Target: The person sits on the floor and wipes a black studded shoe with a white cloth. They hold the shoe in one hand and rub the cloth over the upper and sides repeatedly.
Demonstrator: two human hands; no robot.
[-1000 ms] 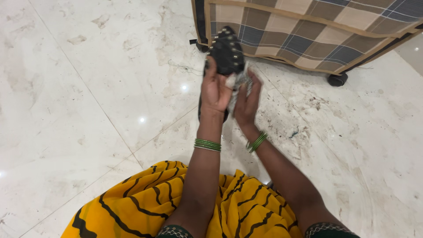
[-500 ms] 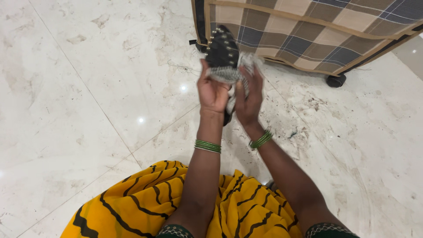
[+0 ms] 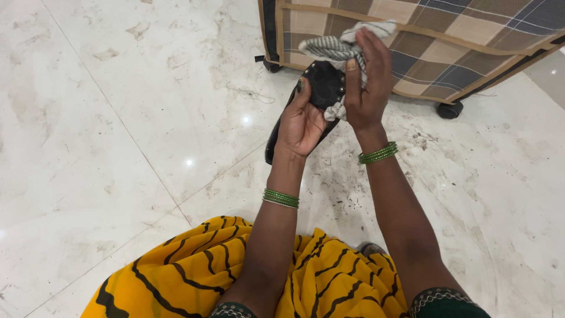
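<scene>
My left hand (image 3: 301, 122) grips a black studded sandal (image 3: 322, 87) from below and holds it up over the floor. My right hand (image 3: 366, 82) presses a grey and white checked cloth (image 3: 336, 50) against the sandal's upper end. The cloth is bunched over the top of the sandal, with a corner hanging down beside my palm. Green bangles ring both wrists. Much of the sandal is hidden behind my two hands.
A checked fabric case on small black wheels (image 3: 450, 109) stands at the top right. The pale marble floor (image 3: 118, 118) carries dirt specks right of my arms. Yellow cloth with black stripes (image 3: 194, 277) covers my lap. A grey object (image 3: 369, 248) peeks out between my arms.
The cloth in my right hand has moved from beside the sandal up over its top end. My left hand keeps its hold on the sandal.
</scene>
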